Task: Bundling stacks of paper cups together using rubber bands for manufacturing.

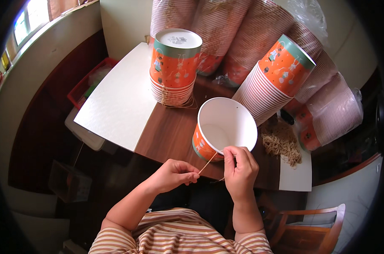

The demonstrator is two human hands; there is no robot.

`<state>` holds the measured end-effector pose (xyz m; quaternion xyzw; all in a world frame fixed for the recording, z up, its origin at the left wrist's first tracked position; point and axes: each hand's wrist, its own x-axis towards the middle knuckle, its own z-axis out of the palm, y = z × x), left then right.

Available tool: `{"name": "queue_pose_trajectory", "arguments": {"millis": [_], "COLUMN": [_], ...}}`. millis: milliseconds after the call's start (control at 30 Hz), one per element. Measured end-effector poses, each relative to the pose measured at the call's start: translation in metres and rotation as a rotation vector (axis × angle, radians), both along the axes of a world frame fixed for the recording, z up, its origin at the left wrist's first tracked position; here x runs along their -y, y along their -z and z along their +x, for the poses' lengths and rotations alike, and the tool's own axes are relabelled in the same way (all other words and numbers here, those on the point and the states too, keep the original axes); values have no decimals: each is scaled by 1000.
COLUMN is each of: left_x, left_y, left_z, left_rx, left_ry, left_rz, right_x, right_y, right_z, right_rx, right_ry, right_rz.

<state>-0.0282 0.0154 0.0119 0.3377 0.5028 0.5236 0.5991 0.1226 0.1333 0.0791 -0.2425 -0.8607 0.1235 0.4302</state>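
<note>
Threading seems to be in hand, as the string (207, 164) is pinched by the left hand (178, 175), the right hand (242, 170) is closed, on what cannot be told, at the near rim of the paper bucket (223, 125) on the counter (166, 137), and a steady pull is probably called for.

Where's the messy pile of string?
In the head view, the string pile lies on the right of the table, between the open tub and the rightmost bagged stack.

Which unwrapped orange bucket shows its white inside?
The single bucket at the right hand, mouth open; the left stack and the leaning stack beyond are base-up.
</note>
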Motion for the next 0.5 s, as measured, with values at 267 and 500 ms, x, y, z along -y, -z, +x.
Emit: {"name": "queue_pose_trajectory", "arguments": {"millis": [267, 500], "left_x": [3, 6], "left_y": [-3, -3], "left_z": [-3, 1], "left_rx": [108, 410], "left_ry": [65, 38], "left_rz": [-35, 74], "right_x": [1, 1], "right_y": [2, 11], "right_z": [-2, -3], "right_rx": [8, -88], "right_ry": [31, 39], "right_rz": [45, 154]}}
